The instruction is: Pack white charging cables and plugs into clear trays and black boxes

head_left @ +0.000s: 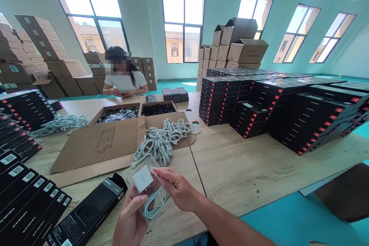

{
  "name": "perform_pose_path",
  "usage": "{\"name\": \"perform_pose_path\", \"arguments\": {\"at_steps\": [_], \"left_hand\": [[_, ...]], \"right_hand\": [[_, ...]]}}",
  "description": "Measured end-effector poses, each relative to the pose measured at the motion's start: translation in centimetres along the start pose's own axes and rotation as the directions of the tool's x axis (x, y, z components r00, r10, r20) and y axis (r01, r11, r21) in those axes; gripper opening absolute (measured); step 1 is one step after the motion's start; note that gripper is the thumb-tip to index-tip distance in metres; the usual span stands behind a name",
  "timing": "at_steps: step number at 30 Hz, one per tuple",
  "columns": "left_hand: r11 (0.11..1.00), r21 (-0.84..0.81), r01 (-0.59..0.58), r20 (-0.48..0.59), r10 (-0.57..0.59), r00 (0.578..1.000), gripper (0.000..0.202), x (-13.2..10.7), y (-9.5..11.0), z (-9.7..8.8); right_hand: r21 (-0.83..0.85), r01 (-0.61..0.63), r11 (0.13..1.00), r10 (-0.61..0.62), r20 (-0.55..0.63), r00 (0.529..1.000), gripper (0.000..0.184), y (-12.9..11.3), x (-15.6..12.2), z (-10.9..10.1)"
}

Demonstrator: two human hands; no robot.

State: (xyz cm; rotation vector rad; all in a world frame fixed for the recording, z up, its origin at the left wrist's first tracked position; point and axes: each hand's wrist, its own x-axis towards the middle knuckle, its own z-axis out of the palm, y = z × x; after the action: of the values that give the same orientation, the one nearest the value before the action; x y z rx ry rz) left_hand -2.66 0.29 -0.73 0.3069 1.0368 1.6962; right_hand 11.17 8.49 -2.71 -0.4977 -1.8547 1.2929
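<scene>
My left hand (pixel 131 219) grips the clear tray (pixel 130 172) from below, steadying it; my right hand (pixel 176 189) pinches its edge beside the white charger (pixel 142 179). Cables (pixel 161 142) wait at twelve o'clock.

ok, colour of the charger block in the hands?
White: the charger block, in its clear packet, head view.

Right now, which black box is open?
The lone black box beside the left hand, which holds a packet: its end flap stands open; the stacked ones look shut.
</scene>
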Motion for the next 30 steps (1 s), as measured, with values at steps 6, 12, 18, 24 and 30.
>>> {"name": "perform_pose_path", "arguments": {"at_steps": [6, 12, 18, 24, 30], "left_hand": [[0.999, -0.043, 0.011, -0.008, -0.012, 1.000, 0.092, -0.5, 0.8, 0.5], [0.999, -0.043, 0.026, 0.030, -0.025, 0.999, 0.096, -0.5, 0.4, 0.9], [0.995, -0.077, 0.057, 0.027, -0.055, 0.998, 0.089, -0.7, -0.6, 1.1], [0.992, -0.069, 0.103, 0.006, -0.103, 0.995, 0.090, -0.5, -1.2, 0.7], [0.972, 0.001, 0.235, 0.084, -0.234, 0.969, 0.096, -0.3, 0.1, -0.6]], "right_hand": [[0.236, -0.127, 0.964, 0.124, 0.025, 0.992, 0.048, -1.0, -1.0, -0.6], [0.206, -0.170, 0.964, 0.173, 0.004, 0.985, 0.050, -0.5, -1.3, -0.5], [0.228, -0.186, 0.956, 0.199, -0.033, 0.979, 0.058, 0.7, -1.6, 0.3], [0.318, -0.195, 0.928, 0.200, 0.016, 0.980, 0.063, 2.4, -1.6, 0.3], [0.430, -0.390, 0.815, 0.353, 0.165, 0.921, 0.071, 1.4, -0.7, -2.5]]}}
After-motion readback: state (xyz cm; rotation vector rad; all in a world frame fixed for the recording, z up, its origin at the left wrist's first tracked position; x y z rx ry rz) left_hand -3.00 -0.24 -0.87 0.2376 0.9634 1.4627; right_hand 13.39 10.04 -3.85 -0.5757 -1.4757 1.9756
